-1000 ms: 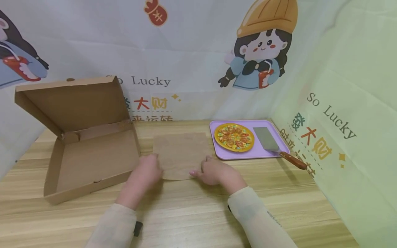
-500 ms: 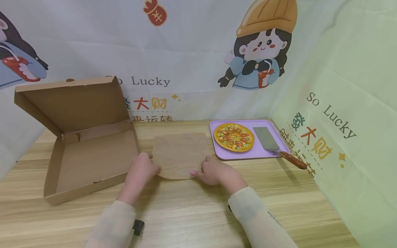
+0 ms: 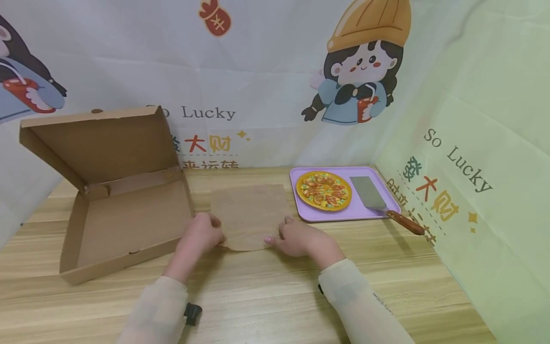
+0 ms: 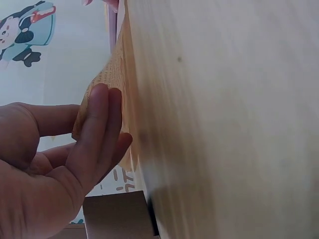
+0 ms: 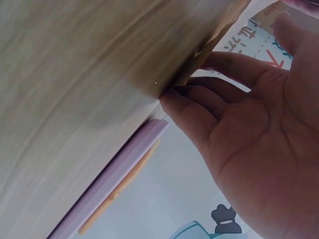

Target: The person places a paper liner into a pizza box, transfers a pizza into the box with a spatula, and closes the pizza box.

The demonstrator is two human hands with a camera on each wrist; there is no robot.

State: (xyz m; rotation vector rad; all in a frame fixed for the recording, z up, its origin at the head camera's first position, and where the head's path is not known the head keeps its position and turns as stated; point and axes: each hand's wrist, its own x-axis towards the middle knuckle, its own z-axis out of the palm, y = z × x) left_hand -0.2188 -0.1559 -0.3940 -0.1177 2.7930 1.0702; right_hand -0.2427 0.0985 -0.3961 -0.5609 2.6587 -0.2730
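Observation:
A brown paper sheet (image 3: 249, 215) lies on the table between my two hands. With thumb and fingers my left hand (image 3: 203, 232) pinches its near left corner. In the left wrist view that corner is raised off the wood and shows small print, held by the left hand (image 4: 75, 134). My right hand (image 3: 298, 238) rests at the sheet's near right edge. Its fingertips touch down there in the right wrist view, while the thumb of the right hand (image 5: 249, 109) stands apart from them. An opened cardboard pizza box (image 3: 137, 210) stands just left of the left hand.
Beyond the right hand, a purple tray (image 3: 311, 216) holds a toy-like pizza (image 3: 324, 191) and the blade of a spatula (image 3: 369, 193); its wooden handle juts over the tray's near right edge. A printed cloth (image 3: 266, 95) hangs behind the table and along its right side.
My left hand shifts slightly left and away from the sheet's corner, then comes back and pinches it. The sheet's near edge moves a little; the right hand stays almost still.

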